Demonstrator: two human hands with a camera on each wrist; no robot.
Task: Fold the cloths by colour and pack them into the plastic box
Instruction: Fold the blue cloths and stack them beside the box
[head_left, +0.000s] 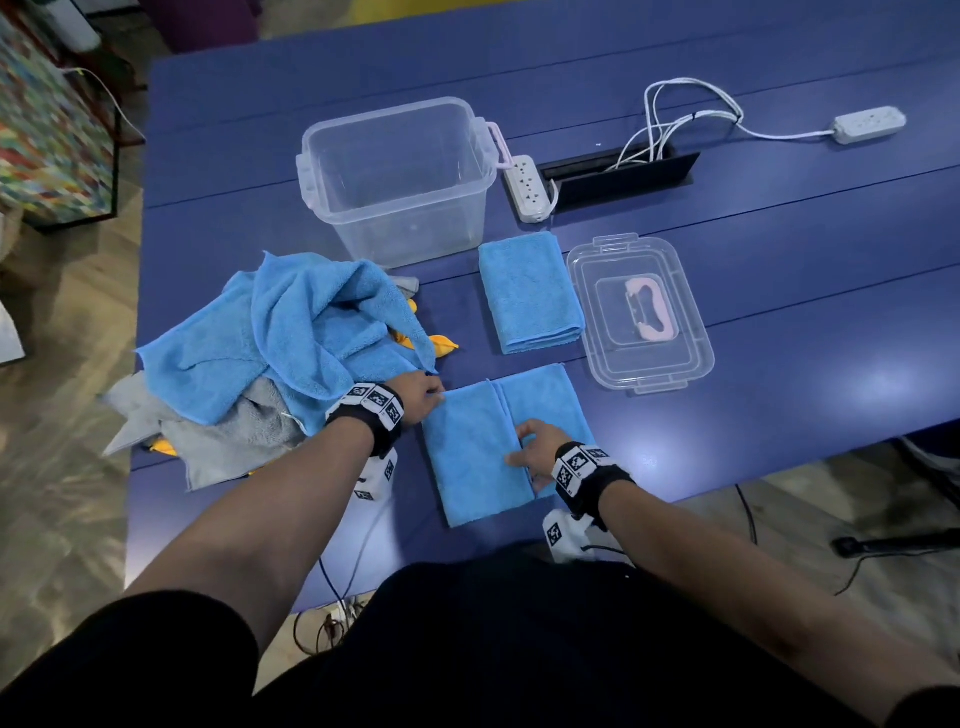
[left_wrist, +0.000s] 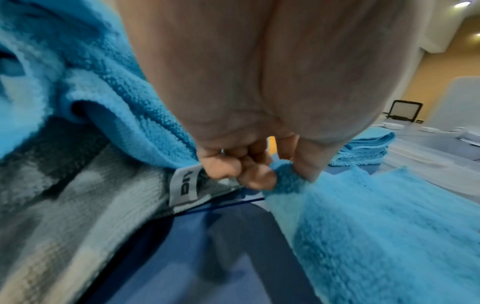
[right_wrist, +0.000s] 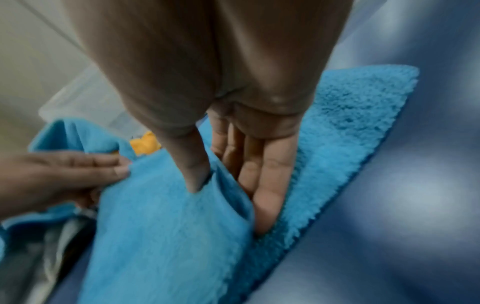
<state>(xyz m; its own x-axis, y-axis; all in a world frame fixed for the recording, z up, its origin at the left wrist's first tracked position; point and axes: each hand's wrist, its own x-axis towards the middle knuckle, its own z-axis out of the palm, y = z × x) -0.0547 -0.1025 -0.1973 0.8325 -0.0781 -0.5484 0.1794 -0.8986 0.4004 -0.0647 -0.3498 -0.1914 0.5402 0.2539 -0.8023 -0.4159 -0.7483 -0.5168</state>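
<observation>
From the head view, the half-folded blue cloth (head_left: 488, 447) is seen lying on the bench (head_left: 779, 312) between both hands, long axis running away from the person, well short of the plastic box (head_left: 311, 156).

From the left wrist, its far left corner is pinched by the left hand (left_wrist: 241, 170).

From the right wrist, the flap's free edge is held between thumb and straight fingers (right_wrist: 262, 172) of the right hand (right_wrist: 249, 144).

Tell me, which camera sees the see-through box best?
The head view: the whole plastic box stands open and empty on the table. The right wrist view shows only a blurry part. In the left wrist view I cannot make it out.

one plastic box (head_left: 397, 179), one lid (head_left: 640, 312) right of it, two power strips (head_left: 527, 188), one folded blue cloth (head_left: 529, 292), two hands (head_left: 422, 391).
</observation>
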